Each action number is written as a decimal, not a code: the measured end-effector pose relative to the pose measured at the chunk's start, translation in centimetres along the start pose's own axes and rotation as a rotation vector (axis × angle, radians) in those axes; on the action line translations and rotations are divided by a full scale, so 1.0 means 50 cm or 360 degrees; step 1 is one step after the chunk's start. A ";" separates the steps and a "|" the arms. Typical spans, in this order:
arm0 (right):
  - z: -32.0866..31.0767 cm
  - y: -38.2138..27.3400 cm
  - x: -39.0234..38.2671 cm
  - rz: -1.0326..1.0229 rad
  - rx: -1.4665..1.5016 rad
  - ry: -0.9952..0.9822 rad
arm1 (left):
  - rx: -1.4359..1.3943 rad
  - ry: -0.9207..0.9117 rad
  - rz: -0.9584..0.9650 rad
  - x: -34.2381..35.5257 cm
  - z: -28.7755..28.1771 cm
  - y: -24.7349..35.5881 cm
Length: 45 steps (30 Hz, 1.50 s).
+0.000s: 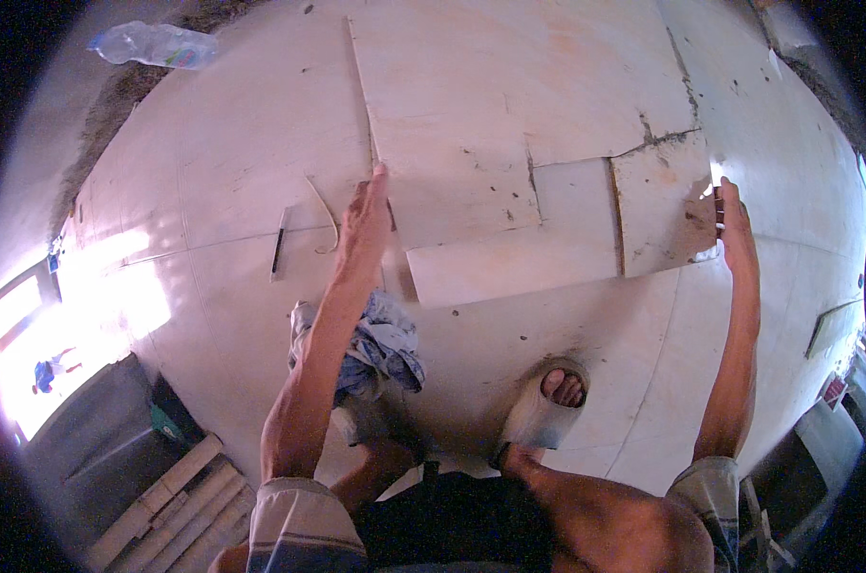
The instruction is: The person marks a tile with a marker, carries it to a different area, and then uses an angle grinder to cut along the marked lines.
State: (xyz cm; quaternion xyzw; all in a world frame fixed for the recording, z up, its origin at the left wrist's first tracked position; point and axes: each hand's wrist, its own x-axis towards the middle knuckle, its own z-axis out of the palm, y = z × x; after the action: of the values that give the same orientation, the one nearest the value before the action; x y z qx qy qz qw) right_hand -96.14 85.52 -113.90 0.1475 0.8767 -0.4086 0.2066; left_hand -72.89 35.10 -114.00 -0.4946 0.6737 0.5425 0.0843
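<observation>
A large pale board (452, 105) with worn, dirty edges lies in front of me. Its lower part has a stepped outline, with a white strip (509, 263) along the near side and a stained squarish piece (660, 205) at the right. My left hand (364, 218) is closed at the board's left edge, its fingers partly hidden. At the right edge of the stained piece, my right hand (734, 220) has its fingers bent against the side. A crumpled blue and white cloth (385, 344) lies below my left forearm, near my foot.
Left of my left hand are a pen-like black and white stick (279, 244) and a thin curved strip (324, 212). A clear plastic bottle (156, 46) lies far left. Stacked wooden pieces (180, 506) sit at lower left. My sandalled foot (559, 392) stands before the board.
</observation>
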 end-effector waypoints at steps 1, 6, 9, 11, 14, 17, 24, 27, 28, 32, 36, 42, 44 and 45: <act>-0.015 -0.015 -0.004 -0.0034 -0.0021 -0.0006 | -0.0061 -0.0054 -0.0001 0.019 -0.013 -0.007; -0.021 0.032 0.019 -0.0060 -0.0047 -0.0062 | -0.0167 -0.0213 -0.0069 0.088 -0.008 -0.019; -0.012 0.009 0.016 0.0069 -0.0040 0.0012 | -0.0148 -0.0130 0.0068 0.099 0.004 0.022; 0.043 -0.034 -0.005 -0.0069 -0.0065 0.0261 | 0.0121 0.0016 0.0267 0.122 -0.033 0.020; 0.049 -0.058 -0.019 0.0209 -0.0141 0.0393 | -0.0077 -0.0161 0.0241 0.134 -0.024 0.054; 0.034 -0.019 0.017 0.0273 -0.0077 0.0399 | -0.0098 -0.0250 0.0263 0.147 -0.016 0.077; 0.049 0.004 0.026 0.0064 -0.0348 0.0580 | -0.0220 -0.0277 0.0373 0.176 -0.023 0.113; 0.055 -0.021 0.010 0.0085 -0.0352 0.0589 | -0.0172 -0.0166 0.0662 0.206 -0.008 0.091; 0.061 -0.014 0.009 0.0038 -0.0401 0.0625 | -0.0159 -0.0050 0.0682 0.213 0.012 0.086; 0.067 -0.013 -0.003 -0.0040 -0.0525 0.0693 | -0.0337 0.0158 0.0464 0.226 0.048 0.086; 0.056 0.011 -0.011 0.0039 -0.0516 0.0629 | -0.0405 0.0184 0.0565 0.159 0.056 0.087; 0.018 -0.017 -0.093 0.0154 -0.0574 0.0495 | -0.0282 0.0290 0.0284 0.062 -0.025 0.105; -0.031 -0.029 -0.165 0.0089 -0.0599 0.0520 | -0.0098 0.0304 0.0282 0.002 -0.053 0.131; -0.019 -0.031 -0.190 0.0140 -0.0551 0.0487 | 0.0004 0.0358 0.0299 -0.036 -0.081 0.148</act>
State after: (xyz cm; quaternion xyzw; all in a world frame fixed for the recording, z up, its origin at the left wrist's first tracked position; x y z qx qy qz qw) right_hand -88.78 84.44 -107.75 0.2081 0.9476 -0.2155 0.1110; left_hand -75.89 32.26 -106.43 -0.4871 0.7229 0.4882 -0.0422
